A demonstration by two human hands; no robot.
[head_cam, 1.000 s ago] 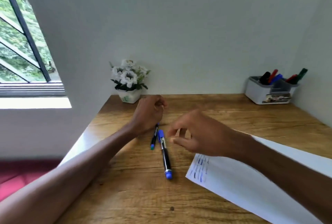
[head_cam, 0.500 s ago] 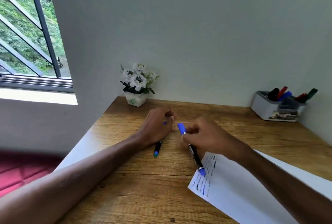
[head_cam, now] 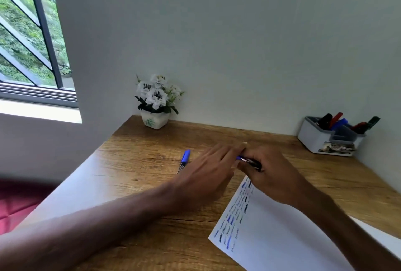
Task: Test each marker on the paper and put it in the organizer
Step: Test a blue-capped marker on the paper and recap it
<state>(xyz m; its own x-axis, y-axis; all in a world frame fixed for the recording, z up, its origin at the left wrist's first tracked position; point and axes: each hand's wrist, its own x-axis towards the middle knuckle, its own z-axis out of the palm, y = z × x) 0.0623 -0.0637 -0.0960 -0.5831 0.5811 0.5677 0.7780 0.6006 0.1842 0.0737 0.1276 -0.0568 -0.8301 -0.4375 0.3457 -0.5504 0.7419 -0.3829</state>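
My right hand [head_cam: 273,177] grips the black body of a blue marker [head_cam: 249,160] just above the top corner of the white paper [head_cam: 282,240], which carries several blue and dark test strokes along its left edge. My left hand [head_cam: 208,171] reaches across to that marker, and its fingers close over the blue cap end, hiding most of it. A second blue-capped marker [head_cam: 185,159] lies alone on the wooden table [head_cam: 134,184] left of my hands. The white and grey organizer [head_cam: 314,138] stands at the back right with several markers in it.
A small white pot of white flowers [head_cam: 155,118] stands at the table's back left corner against the wall. A window is at the far left. The table's left edge runs diagonally beside my left forearm.
My left hand left the second marker and moved right onto the cap end of the marker in my right hand. My right hand lifted that marker and turned it more level.
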